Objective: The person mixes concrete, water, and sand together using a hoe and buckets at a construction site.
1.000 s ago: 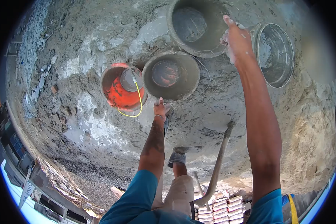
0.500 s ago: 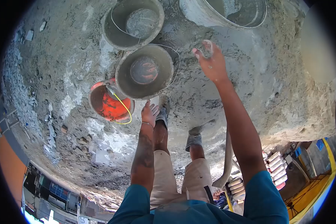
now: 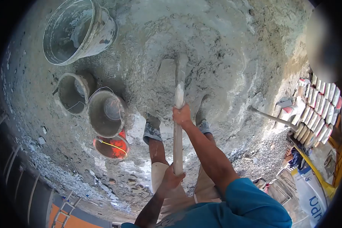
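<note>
Both my hands grip the long wooden handle of a hoe (image 3: 178,142). My right hand (image 3: 182,115) is wrapped round the handle's middle, in front of my legs. Lower down, close to my body, my left hand (image 3: 171,178) is closed round the same handle. The hoe's blade (image 3: 166,71), coated in grey, rests in the wet grey cement mix (image 3: 205,45) ahead of my feet; part of it blends into the mix. My feet stand in the mix on either side of the handle.
To the left are a large whitish bucket (image 3: 104,34), two grey buckets (image 3: 66,108) (image 3: 109,127) and a red bucket (image 3: 119,146) with a yellow handle. A second long handle (image 3: 273,117) lies at the right, by stacked bags (image 3: 317,114). Rubble (image 3: 98,184) lies lower left.
My hands, previously apart with the left by the grey bucket and the right raised, now both grip the hoe handle. The view has turned right, so the buckets sit further left.
</note>
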A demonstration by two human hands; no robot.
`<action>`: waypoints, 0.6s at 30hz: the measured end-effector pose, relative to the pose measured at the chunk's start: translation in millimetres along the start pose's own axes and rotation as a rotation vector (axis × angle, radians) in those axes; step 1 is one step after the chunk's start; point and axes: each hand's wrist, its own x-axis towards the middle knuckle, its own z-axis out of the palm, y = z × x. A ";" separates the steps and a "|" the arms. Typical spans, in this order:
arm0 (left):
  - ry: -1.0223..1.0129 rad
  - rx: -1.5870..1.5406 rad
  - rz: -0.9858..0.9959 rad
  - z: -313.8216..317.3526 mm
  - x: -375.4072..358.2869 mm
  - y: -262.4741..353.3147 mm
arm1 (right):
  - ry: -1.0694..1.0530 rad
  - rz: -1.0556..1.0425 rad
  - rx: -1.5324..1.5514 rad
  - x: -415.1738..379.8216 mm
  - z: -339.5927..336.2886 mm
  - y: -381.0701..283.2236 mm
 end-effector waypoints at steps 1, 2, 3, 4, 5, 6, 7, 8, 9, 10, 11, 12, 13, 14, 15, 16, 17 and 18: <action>0.027 0.124 0.134 -7.3 -4.7 -17.6 | 0.036 0.001 0.076 -11.2 -3.3 -3.0; 0.041 0.247 0.263 -12.6 -7.2 -29.7 | 0.055 0.014 0.108 -21.9 -19.7 -13.8; 0.030 0.369 0.404 -12.0 -17.0 -9.0 | 0.103 0.037 0.203 -37.6 -39.8 -30.0; 0.020 0.389 0.392 -6.7 -14.1 -2.7 | 0.146 0.053 0.291 -45.3 -56.7 -37.1; -0.059 0.447 0.315 -2.8 -7.6 3.5 | 0.198 0.039 0.364 -37.2 -77.1 -29.8; -0.131 0.507 0.242 -0.4 -0.1 18.8 | 0.248 0.019 0.440 -23.7 -104.2 -26.4; -0.182 0.511 0.240 11.6 8.2 36.5 | 0.296 0.005 0.472 -6.3 -136.1 -25.3; -0.221 0.597 0.320 24.5 24.7 49.9 | 0.314 0.022 0.475 10.1 -171.4 -35.8; -0.257 0.676 0.396 40.3 43.5 64.1 | 0.330 0.006 0.512 39.5 -204.4 -26.0; -0.219 0.689 0.508 58.4 67.0 82.1 | 0.334 0.035 0.478 75.4 -236.1 -15.8; -0.238 0.666 0.529 75.7 87.3 114.1 | 0.333 0.038 0.472 98.0 -261.3 -21.0; -0.224 0.674 0.543 89.6 116.1 127.6 | 0.348 0.092 0.487 124.3 -280.0 -19.5; -0.161 0.736 0.599 104.2 138.2 142.9 | 0.361 0.129 0.448 154.3 -296.2 -12.3; -0.101 0.794 0.644 111.6 148.8 153.7 | 0.372 0.178 0.406 176.7 -304.3 -1.7; -0.109 0.798 0.621 107.4 151.1 158.2 | 0.382 0.220 0.423 186.3 -305.4 3.7; -0.077 0.854 0.639 100.8 152.3 162.2 | 0.391 0.259 0.437 190.9 -305.1 4.0; -0.061 0.916 0.624 90.7 143.1 154.2 | 0.388 0.315 0.438 181.3 -292.1 18.5; -0.076 0.924 0.570 78.0 127.0 142.0 | 0.336 0.314 0.391 167.3 -268.5 24.5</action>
